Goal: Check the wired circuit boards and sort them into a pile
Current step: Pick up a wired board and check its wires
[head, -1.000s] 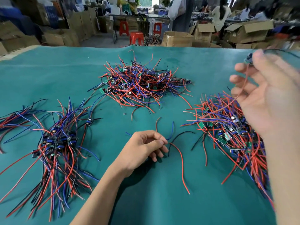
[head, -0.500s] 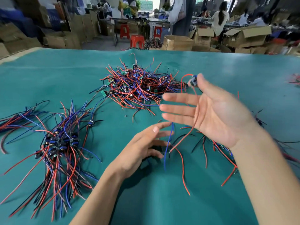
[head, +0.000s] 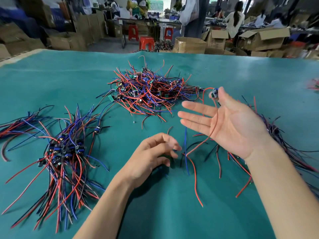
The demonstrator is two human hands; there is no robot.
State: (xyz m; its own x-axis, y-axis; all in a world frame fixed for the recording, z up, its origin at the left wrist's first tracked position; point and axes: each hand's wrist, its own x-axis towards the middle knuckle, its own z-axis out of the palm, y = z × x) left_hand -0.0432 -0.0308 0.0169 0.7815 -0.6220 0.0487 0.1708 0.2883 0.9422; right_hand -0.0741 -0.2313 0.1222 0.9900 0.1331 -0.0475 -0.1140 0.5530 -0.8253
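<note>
No legible text, labels, brand names or nos. anywhere. Circuit boards in the tangled pile [head: 148,94] at the middle of the green table [head: 51,80] are too small and blurred for any markings to be read. Cardboard boxes [head: 264,38] beyond the table's far edge show no readable print.
</note>
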